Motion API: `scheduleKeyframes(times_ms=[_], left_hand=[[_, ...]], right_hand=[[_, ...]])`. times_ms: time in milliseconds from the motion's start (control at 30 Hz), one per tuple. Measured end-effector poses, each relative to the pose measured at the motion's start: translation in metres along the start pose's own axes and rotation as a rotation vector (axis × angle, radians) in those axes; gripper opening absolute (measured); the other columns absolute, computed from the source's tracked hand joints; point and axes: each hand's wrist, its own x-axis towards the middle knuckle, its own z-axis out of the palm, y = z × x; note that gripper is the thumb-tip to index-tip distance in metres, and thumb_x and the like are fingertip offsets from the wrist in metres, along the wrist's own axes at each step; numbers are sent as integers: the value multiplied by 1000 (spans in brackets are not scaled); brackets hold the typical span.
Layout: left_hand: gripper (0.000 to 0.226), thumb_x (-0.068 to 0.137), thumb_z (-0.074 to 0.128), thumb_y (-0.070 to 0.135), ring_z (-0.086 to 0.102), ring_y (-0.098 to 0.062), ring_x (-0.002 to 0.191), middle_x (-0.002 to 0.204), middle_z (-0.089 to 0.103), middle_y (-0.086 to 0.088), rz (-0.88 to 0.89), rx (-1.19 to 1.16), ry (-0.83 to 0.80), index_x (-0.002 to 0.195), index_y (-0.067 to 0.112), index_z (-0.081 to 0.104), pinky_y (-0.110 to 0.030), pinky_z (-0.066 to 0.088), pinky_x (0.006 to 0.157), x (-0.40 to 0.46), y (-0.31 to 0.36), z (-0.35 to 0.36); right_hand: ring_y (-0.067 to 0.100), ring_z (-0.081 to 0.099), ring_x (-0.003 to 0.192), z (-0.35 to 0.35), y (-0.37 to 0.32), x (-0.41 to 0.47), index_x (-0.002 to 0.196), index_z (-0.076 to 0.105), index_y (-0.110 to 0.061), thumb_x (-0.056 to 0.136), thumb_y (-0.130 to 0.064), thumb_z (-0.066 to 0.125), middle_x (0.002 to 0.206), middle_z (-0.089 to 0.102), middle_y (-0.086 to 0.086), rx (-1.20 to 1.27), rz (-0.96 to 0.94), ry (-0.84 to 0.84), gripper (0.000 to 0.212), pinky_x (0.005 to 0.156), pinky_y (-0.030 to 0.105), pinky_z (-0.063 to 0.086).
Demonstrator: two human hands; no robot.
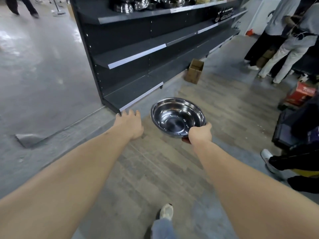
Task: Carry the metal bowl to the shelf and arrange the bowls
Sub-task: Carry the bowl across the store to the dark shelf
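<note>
Right hand pinches rim of shiny round metal bowl; left hand wide, empty; dark shelf with bowls far up ahead

Even, cool overhead light fills the aisle, glaring white off the glossy grey concrete floor and glinting inside the shiny round steel bowl. Wide-angle distortion bends the dark metal shelving; edges blur softly.

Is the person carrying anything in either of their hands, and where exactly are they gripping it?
Yes. The right hand grips the metal bowl by its near rim, thumb on top and fingers underneath. The left hand is open and holds nothing.
</note>
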Motion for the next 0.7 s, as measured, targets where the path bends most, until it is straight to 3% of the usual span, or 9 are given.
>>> scheduleKeyframes(times_ms=[67,167,233,433,567,700], left_hand=[[63,99,38,36,32,-36,138,150,34,-17,4,7,16,152,5,22,-50,30,113,39,11,-11],[61,98,39,35,35,-35,136,148,36,-15,-13,-5,39,150,5,25,-48,32,111,97,28,-29],[59,99,39,35,35,-34,136,147,37,-14,-30,-5,34,149,6,26,-48,32,111,131,39,-42],[63,100,38,37,33,-34,138,151,33,-15,-40,-21,46,152,7,21,-48,30,112,219,63,-82],[64,101,37,37,28,-36,142,155,28,-16,-56,-17,46,154,6,17,-50,28,115,278,66,-105],[65,100,37,37,27,-37,143,154,29,-16,-59,-16,52,153,6,17,-50,28,115,344,65,-121]], right_hand=[[43,67,105,10,-19,39,147,33,-21,82,11,41,128,54,12,-4,-12,-3,73,40,32,58],[42,66,105,26,-51,96,149,31,-21,84,9,40,135,53,14,-3,-14,-11,73,58,39,61],[41,65,106,35,-71,131,150,31,-21,84,10,40,136,52,14,2,-7,-28,73,63,41,61],[41,68,102,64,-128,215,148,32,-22,82,9,39,119,49,6,5,1,-55,73,41,32,58],[43,67,103,86,-164,264,147,31,-20,81,8,39,126,52,7,-52,-7,-69,72,68,44,64],[42,68,98,112,-197,311,148,32,-21,83,8,38,122,49,7,-63,-10,-77,71,36,28,55]])
